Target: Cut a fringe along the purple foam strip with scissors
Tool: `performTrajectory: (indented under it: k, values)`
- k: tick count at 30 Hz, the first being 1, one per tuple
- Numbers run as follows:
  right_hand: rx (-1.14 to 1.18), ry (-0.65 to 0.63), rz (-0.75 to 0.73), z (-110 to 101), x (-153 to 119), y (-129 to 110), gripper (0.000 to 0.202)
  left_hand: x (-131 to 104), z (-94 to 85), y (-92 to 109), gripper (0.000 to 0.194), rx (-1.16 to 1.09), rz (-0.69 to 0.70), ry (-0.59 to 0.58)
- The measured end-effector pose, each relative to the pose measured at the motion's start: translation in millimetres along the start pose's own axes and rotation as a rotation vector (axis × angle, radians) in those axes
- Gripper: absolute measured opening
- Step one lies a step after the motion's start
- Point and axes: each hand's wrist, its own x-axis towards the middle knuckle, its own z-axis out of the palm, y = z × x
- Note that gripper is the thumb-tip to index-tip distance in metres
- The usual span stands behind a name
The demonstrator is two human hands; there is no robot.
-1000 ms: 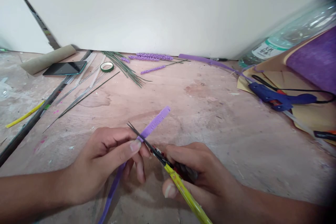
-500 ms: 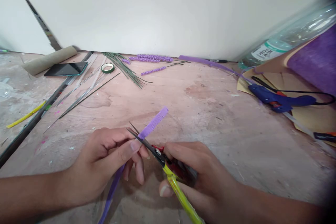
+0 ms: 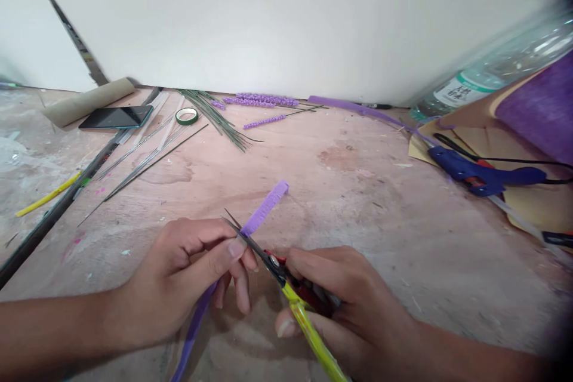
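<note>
Between the thumb and fingers of my left hand (image 3: 197, 274) is pinched a narrow purple crepe-paper strip (image 3: 266, 209). Its upper end, with small cuts along one edge, sticks up past the fingertips. The rest of it trails below the palm towards the bottom edge of the view. My right hand (image 3: 344, 298) holds scissors (image 3: 273, 262) with dark blades, a yellow handle and some red by the pivot. The blades lie slightly apart across the strip, just beyond my left thumb tip. Part of the scissors' far handle is hidden by my right fingers.
At the back lie purple flower stems (image 3: 264, 100), green wires (image 3: 219, 116), a green tape roll (image 3: 187, 116) and a phone (image 3: 116, 117) beside a cardboard tube (image 3: 89, 101). On the right are a blue glue gun (image 3: 483, 173) and a plastic bottle (image 3: 487, 83).
The whole view has shifted slightly, so everything sits a little further right. The scissor blades have closed somewhat over the strip. Both hands keep their holds.
</note>
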Motion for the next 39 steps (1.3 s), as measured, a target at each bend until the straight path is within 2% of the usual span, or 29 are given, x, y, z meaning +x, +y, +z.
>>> performTrajectory:
  k: [7, 19, 29, 39]
  values:
    - [-0.012, -0.058, -0.004, -3, 4, -5, 0.044, -1, 1.8, -2, 0.032, 0.004, -0.036, -0.03]
    - [-0.068, 0.004, -0.015, -2, 5, 2, 0.046, 4, 0.1, -6, 0.033, -0.077, -0.066, -0.011]
    - [-0.35, 0.08, -0.165, -6, 5, 9, 0.051, 8, -1.9, -6, 0.035, -0.026, 0.024, 0.008]
    - [-0.365, 0.088, -0.183, -5, 10, 8, 0.048, 9, -0.3, -2, 0.036, 0.035, 0.029, -0.008]
